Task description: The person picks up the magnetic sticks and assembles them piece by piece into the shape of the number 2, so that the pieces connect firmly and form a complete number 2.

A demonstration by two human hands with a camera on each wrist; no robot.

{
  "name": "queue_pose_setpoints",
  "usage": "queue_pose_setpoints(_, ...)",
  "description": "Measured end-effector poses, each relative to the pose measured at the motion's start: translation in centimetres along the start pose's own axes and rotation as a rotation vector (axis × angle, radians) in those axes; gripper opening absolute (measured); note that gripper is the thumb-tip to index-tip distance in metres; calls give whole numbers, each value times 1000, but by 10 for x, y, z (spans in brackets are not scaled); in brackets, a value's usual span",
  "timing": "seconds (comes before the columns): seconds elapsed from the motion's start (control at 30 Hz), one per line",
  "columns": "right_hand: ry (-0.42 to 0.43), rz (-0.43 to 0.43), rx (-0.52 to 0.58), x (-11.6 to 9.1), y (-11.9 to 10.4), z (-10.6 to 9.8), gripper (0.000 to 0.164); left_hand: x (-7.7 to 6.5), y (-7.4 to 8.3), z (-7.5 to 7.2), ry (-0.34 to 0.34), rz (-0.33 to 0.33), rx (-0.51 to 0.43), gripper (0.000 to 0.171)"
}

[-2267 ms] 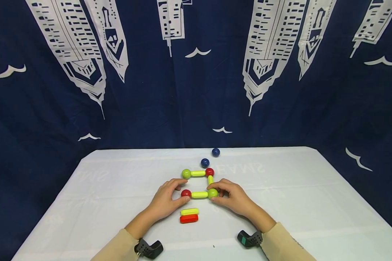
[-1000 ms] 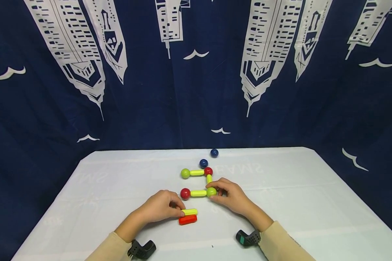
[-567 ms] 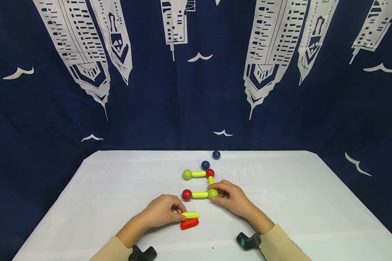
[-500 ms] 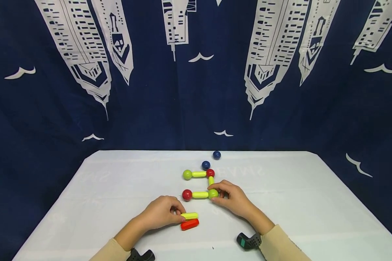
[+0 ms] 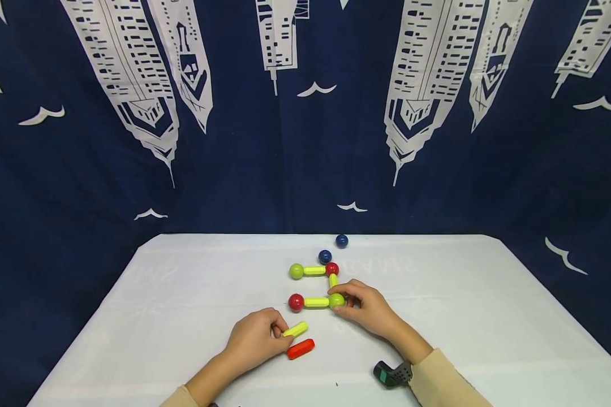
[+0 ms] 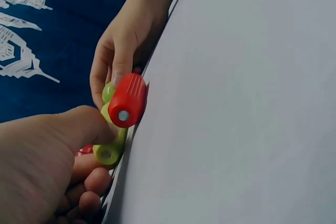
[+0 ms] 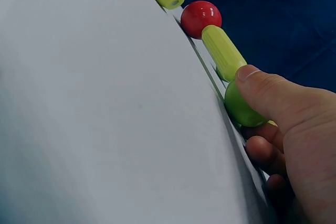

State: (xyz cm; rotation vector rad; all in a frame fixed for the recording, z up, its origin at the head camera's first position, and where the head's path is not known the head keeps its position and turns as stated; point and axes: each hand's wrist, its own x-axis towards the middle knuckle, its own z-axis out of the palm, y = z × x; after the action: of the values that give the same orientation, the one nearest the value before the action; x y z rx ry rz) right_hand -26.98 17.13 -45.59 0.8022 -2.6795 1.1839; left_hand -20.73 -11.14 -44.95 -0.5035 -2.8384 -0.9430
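My left hand pinches one end of a loose yellow magnetic rod between thumb and fingers; the rod lies at a slant. A red magnetic rod rests just in front of it, near my thumb. In the left wrist view, a metal disc shows in the end of the red rod. My right hand holds a green ball at the corner of a joined figure. A yellow rod links that ball to a red ball.
From the held corner, another yellow rod runs back to a second red ball. A further yellow rod joins that to a green ball. Two blue balls sit behind on the white table. A dark printed cloth hangs beyond.
My left hand has left the front red ball, come nearer to me and taken the loose yellow rod. Both loose rods have turned to a slant and moved apart. My right hand stays on the green ball.
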Motion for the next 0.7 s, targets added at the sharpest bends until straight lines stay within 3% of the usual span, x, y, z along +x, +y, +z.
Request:
queue_pose_setpoints(0.33, 8, -4, 27, -1, 1, 1, 32, 0, 5, 5, 185, -111, -41, 20)
queue_pose_setpoints(0.7, 5, -2, 22, 0, 1, 0, 31, 0, 7, 5, 200, -160, -3, 20)
